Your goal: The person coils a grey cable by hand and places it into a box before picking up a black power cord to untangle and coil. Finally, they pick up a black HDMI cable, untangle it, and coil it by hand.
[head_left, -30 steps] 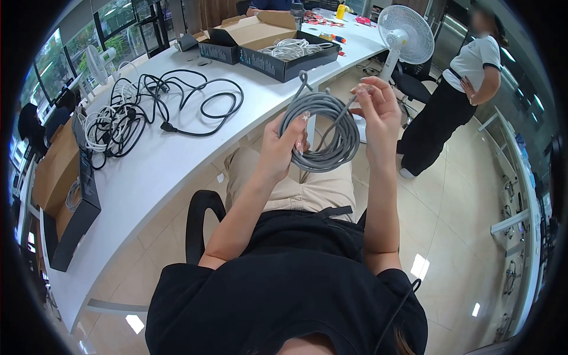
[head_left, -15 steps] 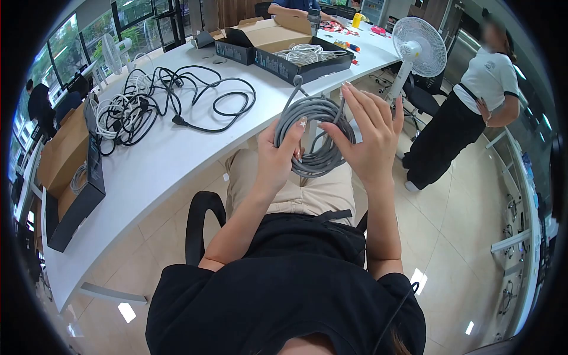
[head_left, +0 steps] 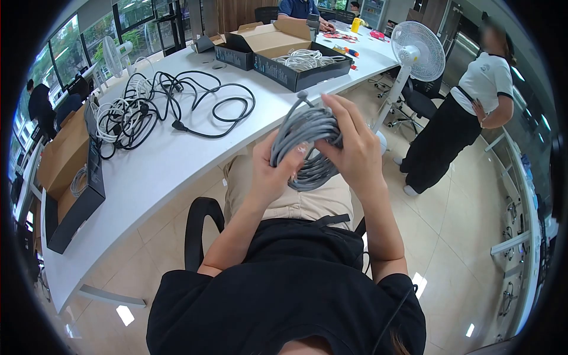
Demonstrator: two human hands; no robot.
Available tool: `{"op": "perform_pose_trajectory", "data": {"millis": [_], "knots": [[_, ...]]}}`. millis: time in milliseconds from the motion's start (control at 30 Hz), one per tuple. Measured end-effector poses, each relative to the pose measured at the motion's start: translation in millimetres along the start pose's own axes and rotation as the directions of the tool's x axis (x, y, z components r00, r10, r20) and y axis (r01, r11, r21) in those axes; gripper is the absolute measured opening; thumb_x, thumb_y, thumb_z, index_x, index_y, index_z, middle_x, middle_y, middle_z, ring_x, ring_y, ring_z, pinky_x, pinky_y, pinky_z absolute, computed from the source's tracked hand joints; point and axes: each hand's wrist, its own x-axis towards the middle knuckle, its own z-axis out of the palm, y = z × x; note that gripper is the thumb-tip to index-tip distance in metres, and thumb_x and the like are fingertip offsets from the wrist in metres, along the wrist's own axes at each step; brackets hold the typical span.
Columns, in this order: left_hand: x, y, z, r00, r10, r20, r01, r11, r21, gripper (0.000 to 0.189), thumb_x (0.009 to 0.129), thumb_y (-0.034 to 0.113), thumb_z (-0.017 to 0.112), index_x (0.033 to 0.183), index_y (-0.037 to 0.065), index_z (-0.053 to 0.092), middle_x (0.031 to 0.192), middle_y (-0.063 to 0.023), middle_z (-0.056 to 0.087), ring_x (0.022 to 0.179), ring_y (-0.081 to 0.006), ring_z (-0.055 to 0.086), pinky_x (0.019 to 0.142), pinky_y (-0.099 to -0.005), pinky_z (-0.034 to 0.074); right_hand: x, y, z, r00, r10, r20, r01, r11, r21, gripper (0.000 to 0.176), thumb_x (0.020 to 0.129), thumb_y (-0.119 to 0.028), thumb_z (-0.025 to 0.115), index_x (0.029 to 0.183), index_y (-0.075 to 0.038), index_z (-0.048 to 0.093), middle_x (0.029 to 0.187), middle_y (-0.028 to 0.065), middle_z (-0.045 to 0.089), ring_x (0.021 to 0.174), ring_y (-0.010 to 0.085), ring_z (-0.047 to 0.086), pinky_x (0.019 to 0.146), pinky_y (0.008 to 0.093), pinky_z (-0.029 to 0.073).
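Note:
A coil of grey cable (head_left: 307,133) is held between my two hands above my lap, beside the table edge. My left hand (head_left: 277,165) grips the coil's left side, with its thumb across the strands. On the coil's right side, my right hand (head_left: 352,139) has its fingers bent over the strands and its thumb inside the loop. A short cable end sticks up at the top of the coil. On the white table (head_left: 157,168), tangled black cables (head_left: 222,112) and white cables (head_left: 109,118) lie to the left.
An open box with white cables (head_left: 307,59) stands at the back. Another open box (head_left: 74,201) holds a cable at the left. A white fan (head_left: 417,52) and a standing person (head_left: 467,112) are at the right. Someone in blue (head_left: 299,8) sits at the far table end.
My right hand's fingers have come down from stretched out to bent round the coil. The coil has tilted and bunched, and both hands have shifted slightly left.

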Motion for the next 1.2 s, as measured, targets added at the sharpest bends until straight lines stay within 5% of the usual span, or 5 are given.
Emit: {"op": "perform_pose_trajectory", "data": {"millis": [267, 533, 667, 933, 1200], "knots": [[-4, 13, -11, 0.993, 0.070, 0.096, -0.079, 0.992, 0.100, 0.042, 0.079, 0.022, 0.064, 0.104, -0.009, 0.050, 0.054, -0.0011, 0.046, 0.040, -0.0037, 0.037, 0.040, -0.0197, 0.031, 4, -13, -7, 0.998, -0.017, -0.067, 0.029, 0.982, 0.188, 0.059, 0.054, -0.003, 0.073, 0.111, -0.004, 0.054, 0.106, 0.0084, 0.057, 0.082, 0.0256, 0.060, 0.067, 0.0314, 0.050], [-6, 29, -13, 0.977, 0.115, 0.177, -0.140, 0.981, 0.137, 0.042, 0.070, 0.008, 0.069, 0.107, -0.006, 0.056, 0.086, -0.0064, 0.064, 0.074, -0.0065, 0.055, 0.069, -0.0191, 0.043, 3, -24, 5, 0.985, 0.064, -0.160, -0.017, 0.961, 0.275, 0.046, 0.050, 0.007, 0.069, 0.094, -0.005, 0.059, 0.089, 0.0083, 0.060, 0.070, 0.0239, 0.061, 0.061, 0.0301, 0.049], [-1, 34, -15, 0.986, 0.107, 0.128, -0.130, 0.972, 0.196, 0.042, 0.070, 0.007, 0.069, 0.108, -0.006, 0.056, 0.087, -0.0068, 0.065, 0.076, -0.0070, 0.056, 0.072, -0.0199, 0.044, 9, -24, 7, 0.986, 0.147, -0.085, -0.114, 0.944, 0.311, 0.034, 0.054, 0.004, 0.069, 0.087, -0.003, 0.060, 0.078, 0.0100, 0.060, 0.065, 0.0249, 0.060, 0.058, 0.0293, 0.047], [28, 13, -37, 0.999, -0.018, -0.034, 0.022, 0.993, 0.118, 0.020, 0.079, 0.016, 0.065, 0.087, -0.002, 0.061, 0.056, 0.0012, 0.050, 0.043, -0.0039, 0.042, 0.044, -0.0192, 0.037, 31, 9, 45, 0.963, 0.229, 0.140, -0.267, 0.859, 0.436, 0.019, 0.066, -0.010, 0.070, 0.074, 0.004, 0.061, 0.059, 0.0173, 0.058, 0.053, 0.0291, 0.057, 0.053, 0.0303, 0.044], [51, -13, -62, 0.982, -0.109, -0.155, 0.124, 0.988, 0.088, 0.027, 0.083, 0.023, 0.064, 0.074, -0.001, 0.058, 0.047, 0.0014, 0.045, 0.040, -0.0054, 0.040, 0.043, -0.0211, 0.036, 45, 49, 86, 0.847, 0.178, 0.500, -0.466, 0.701, 0.540, 0.015, 0.073, -0.012, 0.065, 0.072, 0.003, 0.065, 0.056, 0.0057, 0.060, 0.047, 0.0088, 0.057, 0.044, 0.0240, 0.044]]}}
